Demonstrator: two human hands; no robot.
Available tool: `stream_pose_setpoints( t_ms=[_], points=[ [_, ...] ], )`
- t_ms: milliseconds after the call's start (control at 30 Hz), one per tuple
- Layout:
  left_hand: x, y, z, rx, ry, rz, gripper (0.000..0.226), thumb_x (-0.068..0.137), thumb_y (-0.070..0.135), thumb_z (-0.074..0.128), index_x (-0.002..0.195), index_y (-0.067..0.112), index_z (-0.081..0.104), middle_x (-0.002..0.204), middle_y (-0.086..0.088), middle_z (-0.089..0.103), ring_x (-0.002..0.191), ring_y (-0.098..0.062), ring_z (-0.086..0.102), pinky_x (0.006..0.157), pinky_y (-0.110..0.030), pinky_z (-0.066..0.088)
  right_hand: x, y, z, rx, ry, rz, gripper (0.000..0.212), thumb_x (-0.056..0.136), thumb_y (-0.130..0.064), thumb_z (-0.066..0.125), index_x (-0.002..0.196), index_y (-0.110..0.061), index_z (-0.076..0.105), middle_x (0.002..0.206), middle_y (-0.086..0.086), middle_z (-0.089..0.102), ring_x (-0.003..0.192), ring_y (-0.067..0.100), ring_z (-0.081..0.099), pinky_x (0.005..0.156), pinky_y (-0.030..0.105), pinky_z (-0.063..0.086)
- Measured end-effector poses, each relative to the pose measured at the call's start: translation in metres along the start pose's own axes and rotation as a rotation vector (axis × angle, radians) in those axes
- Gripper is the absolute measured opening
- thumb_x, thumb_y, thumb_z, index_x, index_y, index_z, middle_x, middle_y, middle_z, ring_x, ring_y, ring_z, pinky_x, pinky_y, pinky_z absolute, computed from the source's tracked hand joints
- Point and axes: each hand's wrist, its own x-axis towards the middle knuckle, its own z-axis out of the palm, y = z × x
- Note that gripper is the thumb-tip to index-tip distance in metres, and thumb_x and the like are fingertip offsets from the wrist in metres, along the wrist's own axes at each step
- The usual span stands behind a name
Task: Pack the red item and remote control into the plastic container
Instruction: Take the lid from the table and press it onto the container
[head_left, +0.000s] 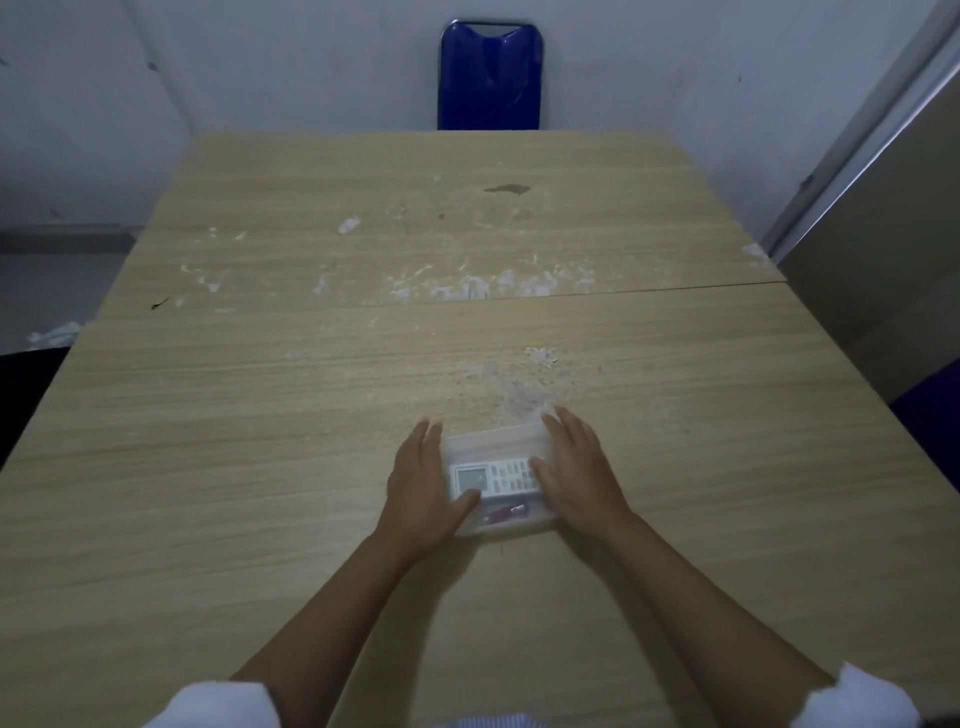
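A clear plastic container sits on the wooden table near its front middle. Inside it lies a white remote control with a small screen at its left end. A small red item lies in the container just in front of the remote. My left hand presses flat against the container's left side, thumb over its front left corner. My right hand rests on the container's right end, fingers spread over the top. A clear lid seems to cover the container, but I cannot tell for sure.
The table is made of two joined boards with a seam across the middle and white scuff marks around it. A blue chair stands beyond the far edge. A grey panel rises at the right.
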Motion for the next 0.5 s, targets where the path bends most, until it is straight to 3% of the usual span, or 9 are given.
stream_pose_setpoints(
  t_ms=[67, 167, 333, 500],
  points=[
    [0.002, 0.000, 0.010, 0.135, -0.102, 0.090, 0.108, 0.075, 0.069, 0.049, 0.147, 0.010, -0.005, 0.160, -0.011, -0.007, 0.147, -0.024, -0.007, 0.121, -0.047, 0.005, -0.001, 0.002, 0.011, -0.073, -0.084, -0.033, 0.065, 0.097, -0.042, 0.036, 0.151, -0.020, 0.006, 0.162, -0.001, -0.004, 0.148, 0.018, -0.007, 0.123, 0.040, 0.008],
    [0.003, -0.005, 0.022, 0.249, -0.152, 0.118, 0.119, 0.064, 0.087, 0.026, 0.146, 0.010, -0.014, 0.158, -0.009, -0.019, 0.145, -0.020, -0.019, 0.120, -0.044, -0.003, -0.004, 0.008, 0.022, -0.137, -0.089, -0.043, 0.066, 0.097, -0.048, 0.023, 0.149, -0.023, -0.009, 0.161, -0.003, -0.014, 0.146, 0.012, -0.019, 0.122, 0.040, 0.000],
    [0.002, -0.014, 0.032, 0.279, -0.055, 0.146, 0.118, 0.063, 0.089, 0.019, 0.147, 0.012, -0.012, 0.158, -0.007, -0.016, 0.141, -0.016, -0.023, 0.118, -0.037, -0.007, -0.003, 0.012, 0.030, -0.177, -0.050, -0.065, 0.066, 0.096, -0.049, 0.019, 0.149, -0.022, -0.010, 0.161, -0.002, -0.011, 0.147, 0.014, -0.016, 0.122, 0.042, 0.002],
    [0.006, -0.013, 0.030, 0.364, -0.084, 0.153, 0.116, 0.068, 0.085, 0.027, 0.146, 0.009, -0.011, 0.159, -0.012, -0.012, 0.142, -0.019, -0.022, 0.116, -0.039, -0.010, -0.002, 0.012, 0.030, -0.222, -0.052, -0.071, 0.067, 0.095, -0.049, 0.017, 0.150, -0.019, -0.007, 0.162, 0.002, -0.008, 0.148, 0.018, -0.013, 0.122, 0.046, 0.003]
  ],
)
